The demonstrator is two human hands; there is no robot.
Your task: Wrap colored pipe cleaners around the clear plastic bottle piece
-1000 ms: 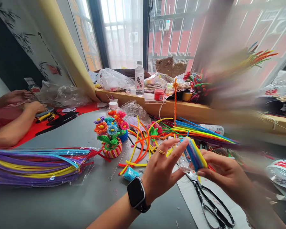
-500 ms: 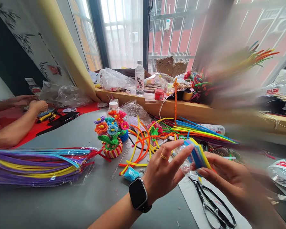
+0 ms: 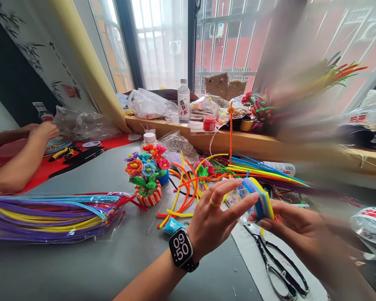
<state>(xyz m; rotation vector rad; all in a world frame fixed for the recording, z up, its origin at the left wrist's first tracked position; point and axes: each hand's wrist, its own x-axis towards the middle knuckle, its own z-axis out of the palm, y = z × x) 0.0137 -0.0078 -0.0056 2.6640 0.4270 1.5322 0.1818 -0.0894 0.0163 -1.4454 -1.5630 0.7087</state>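
Got my left hand [image 3: 211, 217] and right hand [image 3: 296, 228] both holding a fuzzy blue-purple-yellow striped piece [image 3: 263, 202]. Black-handled metal scissors [image 3: 283, 274] lie nearby.

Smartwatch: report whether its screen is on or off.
On. The smartwatch on the left hand's wrist shows white digits, 09 over 50, on black.

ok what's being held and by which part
A striped fuzzy piece: the right fingers grip its lower end, the left fingers touch its blue side.
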